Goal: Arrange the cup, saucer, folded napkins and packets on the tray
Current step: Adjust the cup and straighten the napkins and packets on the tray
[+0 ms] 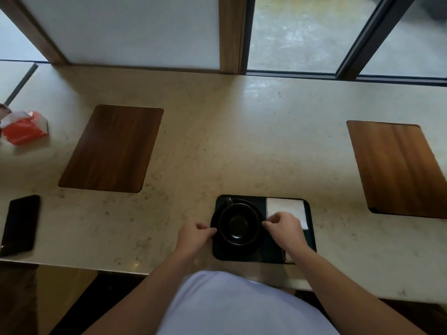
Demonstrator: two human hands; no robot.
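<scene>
I see a pale stone counter (217,141) with a small black tray (312,238) at its near edge. Between my two hands on the tray sits a black saucer (217,247) with a black cup (238,224) on it. My left hand (193,235) pinches the saucer's left rim with curled fingers. My right hand (284,228), also curled, pinches its right rim. A white folded napkin (286,207) lies just beyond my right hand, partly under it.
</scene>
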